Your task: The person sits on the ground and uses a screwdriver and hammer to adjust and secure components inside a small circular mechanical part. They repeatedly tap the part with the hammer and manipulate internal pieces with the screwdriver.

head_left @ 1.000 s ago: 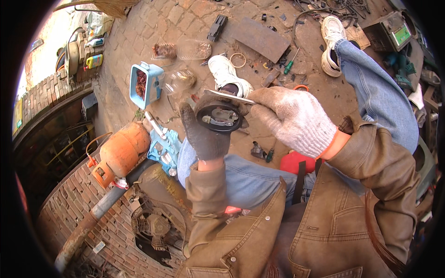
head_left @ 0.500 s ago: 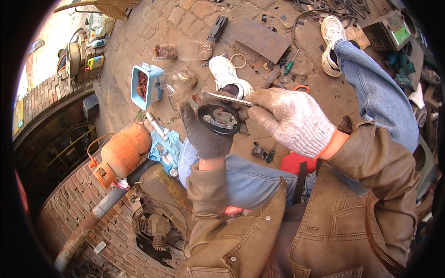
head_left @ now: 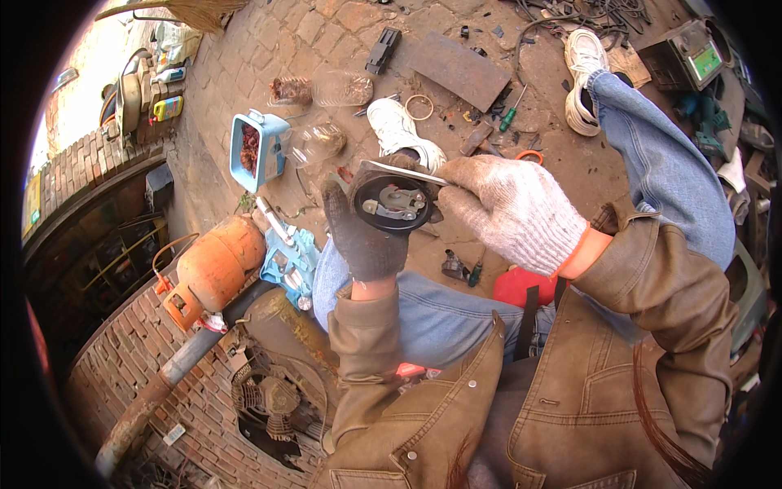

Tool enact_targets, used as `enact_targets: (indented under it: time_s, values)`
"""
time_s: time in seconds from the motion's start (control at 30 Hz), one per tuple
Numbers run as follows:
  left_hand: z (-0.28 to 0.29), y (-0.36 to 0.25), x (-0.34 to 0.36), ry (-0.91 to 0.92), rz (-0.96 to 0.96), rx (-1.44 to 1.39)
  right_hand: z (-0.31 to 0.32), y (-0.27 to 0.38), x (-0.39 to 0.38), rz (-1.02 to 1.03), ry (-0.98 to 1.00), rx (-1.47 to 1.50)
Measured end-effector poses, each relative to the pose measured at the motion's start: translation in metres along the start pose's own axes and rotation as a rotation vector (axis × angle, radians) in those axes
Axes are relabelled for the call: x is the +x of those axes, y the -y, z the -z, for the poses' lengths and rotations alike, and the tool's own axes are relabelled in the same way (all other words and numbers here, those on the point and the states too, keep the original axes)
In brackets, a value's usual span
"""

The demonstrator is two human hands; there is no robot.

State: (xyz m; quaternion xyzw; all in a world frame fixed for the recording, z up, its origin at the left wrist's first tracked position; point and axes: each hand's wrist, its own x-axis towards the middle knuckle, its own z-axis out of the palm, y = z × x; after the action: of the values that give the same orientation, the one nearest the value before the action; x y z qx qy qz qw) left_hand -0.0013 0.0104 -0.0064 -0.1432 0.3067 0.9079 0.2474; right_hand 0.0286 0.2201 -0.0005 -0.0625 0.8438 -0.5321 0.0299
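Observation:
My left hand (head_left: 364, 243), in a dark, dirty knit glove, is closed round a round black housing (head_left: 368, 210) with a silver metal mechanism (head_left: 397, 201) inside. A thin, pale flat strip (head_left: 401, 169) lies across the top edge of the housing. My right hand (head_left: 513, 213), in a whitish glove with an orange cuff, pinches the right end of this strip. The fingers of my left hand behind the housing are partly hidden.
On the paving lie plastic bottles (head_left: 344, 88), a blue tub (head_left: 243, 163), a metal plate (head_left: 456, 69), a screwdriver (head_left: 509, 114) and scattered parts. An orange gas cylinder (head_left: 218, 265) and blue object (head_left: 293, 265) are left; a green-labelled box (head_left: 676, 57) and cables (head_left: 554, 16) upper right.
The black housing in my left hand has shifted and turned slightly, now a little higher and to the right. My right hand has barely moved and still holds the strip.

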Motion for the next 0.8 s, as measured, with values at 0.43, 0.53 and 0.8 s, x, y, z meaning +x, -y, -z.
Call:
enact_targets:
  time_s: [0.43,0.53,0.8]
  values:
    - [0.0097,-0.0012,0.0008,-0.077,0.028,-0.066,0.0023,0.0024,0.0023,-0.064,0.018,0.052]
    - [0.0083,-0.0002,0.0012,-0.051,0.021,-0.016,0.0033,0.0022,0.0020,-0.068,0.032,0.042]
    - [0.0062,-0.0003,0.0061,-0.144,0.031,0.070,0.0004,0.0000,0.0022,-0.019,-0.014,0.003]
